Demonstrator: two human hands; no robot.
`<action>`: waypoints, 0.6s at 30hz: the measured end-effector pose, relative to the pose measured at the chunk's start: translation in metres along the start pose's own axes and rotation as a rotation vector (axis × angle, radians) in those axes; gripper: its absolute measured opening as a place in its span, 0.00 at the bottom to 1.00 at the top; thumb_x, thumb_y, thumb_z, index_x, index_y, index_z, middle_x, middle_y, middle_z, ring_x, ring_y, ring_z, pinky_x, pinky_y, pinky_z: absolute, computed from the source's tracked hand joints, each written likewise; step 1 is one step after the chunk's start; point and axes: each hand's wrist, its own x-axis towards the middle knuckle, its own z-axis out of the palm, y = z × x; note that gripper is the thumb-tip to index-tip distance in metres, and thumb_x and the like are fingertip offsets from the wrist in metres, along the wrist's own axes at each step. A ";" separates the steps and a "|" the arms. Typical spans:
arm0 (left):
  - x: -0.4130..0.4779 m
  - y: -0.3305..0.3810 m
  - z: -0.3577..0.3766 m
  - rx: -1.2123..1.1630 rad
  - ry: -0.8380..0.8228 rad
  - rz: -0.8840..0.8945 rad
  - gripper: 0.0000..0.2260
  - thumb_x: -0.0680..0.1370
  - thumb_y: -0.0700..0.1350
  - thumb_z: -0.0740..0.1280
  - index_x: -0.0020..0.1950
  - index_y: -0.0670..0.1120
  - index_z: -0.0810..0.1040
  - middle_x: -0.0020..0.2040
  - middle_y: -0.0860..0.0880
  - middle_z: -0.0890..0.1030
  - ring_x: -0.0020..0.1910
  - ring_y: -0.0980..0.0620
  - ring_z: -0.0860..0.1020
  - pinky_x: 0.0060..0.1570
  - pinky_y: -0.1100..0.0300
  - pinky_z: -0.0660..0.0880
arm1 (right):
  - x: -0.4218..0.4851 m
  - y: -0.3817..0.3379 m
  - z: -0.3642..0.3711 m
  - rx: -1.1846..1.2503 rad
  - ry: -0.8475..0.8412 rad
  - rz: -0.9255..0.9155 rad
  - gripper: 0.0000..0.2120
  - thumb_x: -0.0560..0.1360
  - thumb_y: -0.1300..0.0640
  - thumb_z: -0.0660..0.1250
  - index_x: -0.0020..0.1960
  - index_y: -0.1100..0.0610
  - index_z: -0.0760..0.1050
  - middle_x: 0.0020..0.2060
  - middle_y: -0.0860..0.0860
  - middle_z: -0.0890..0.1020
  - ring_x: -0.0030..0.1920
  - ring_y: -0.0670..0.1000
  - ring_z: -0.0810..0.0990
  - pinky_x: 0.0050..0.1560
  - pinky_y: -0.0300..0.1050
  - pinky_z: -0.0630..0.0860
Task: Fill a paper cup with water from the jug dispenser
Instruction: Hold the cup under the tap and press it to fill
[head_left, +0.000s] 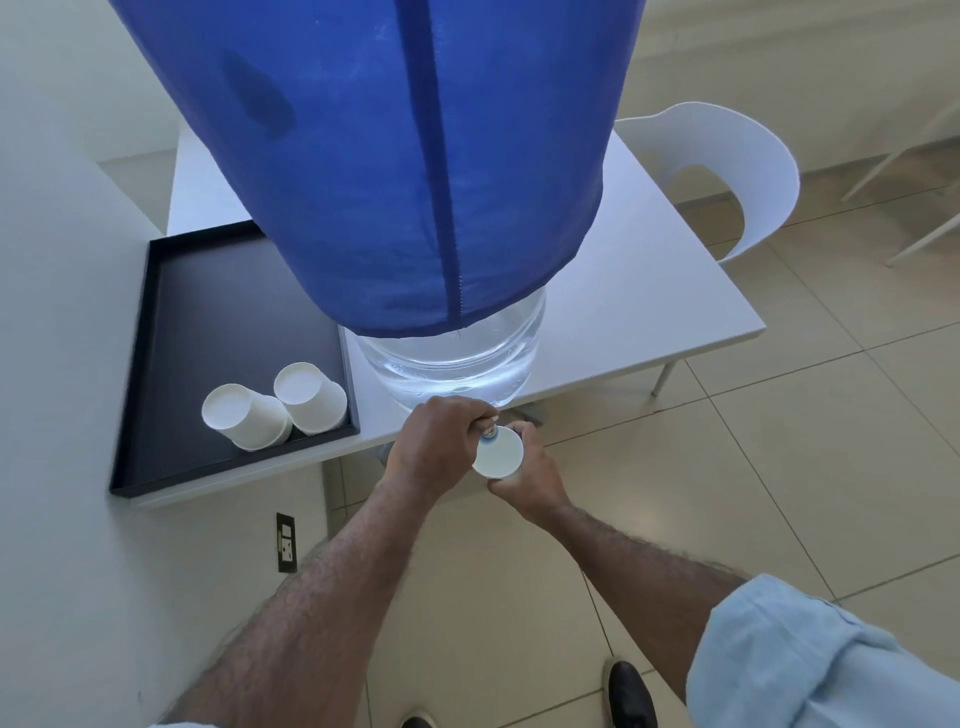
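Note:
A big clear water jug (457, 358) under a blue cloth cover (395, 156) stands at the near edge of a white table (649, 291). Its tap (488, 430) sticks out past the edge. My left hand (441, 447) is closed over the tap. My right hand (524, 475) holds a white paper cup (497, 458) upright directly below the tap, its open mouth facing up. Whether water is flowing cannot be seen.
A black tray (208, 322) lies on the table's left side with two stacks of white paper cups (275, 410) lying on their sides. A wall runs along the left. A white chair (727, 171) stands behind the table. Tiled floor lies below, with my shoes.

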 end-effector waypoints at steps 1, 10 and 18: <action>0.000 0.000 -0.001 0.000 -0.008 0.006 0.09 0.76 0.41 0.66 0.51 0.46 0.85 0.47 0.49 0.86 0.44 0.49 0.82 0.46 0.55 0.78 | 0.000 0.000 0.000 0.003 0.000 -0.002 0.28 0.63 0.62 0.76 0.56 0.44 0.68 0.46 0.45 0.80 0.47 0.49 0.80 0.38 0.39 0.75; -0.001 -0.002 -0.001 -0.009 -0.014 -0.004 0.07 0.76 0.44 0.67 0.49 0.47 0.85 0.45 0.50 0.87 0.44 0.50 0.82 0.46 0.53 0.78 | 0.002 0.005 0.005 0.007 0.014 -0.043 0.31 0.62 0.64 0.74 0.58 0.41 0.70 0.48 0.44 0.81 0.49 0.49 0.80 0.43 0.41 0.76; -0.001 -0.002 -0.001 -0.011 0.001 -0.011 0.08 0.76 0.43 0.67 0.51 0.47 0.85 0.47 0.51 0.87 0.46 0.52 0.82 0.48 0.55 0.78 | 0.004 0.006 0.005 0.024 0.012 -0.032 0.29 0.62 0.64 0.75 0.56 0.43 0.70 0.48 0.45 0.81 0.48 0.49 0.80 0.40 0.38 0.75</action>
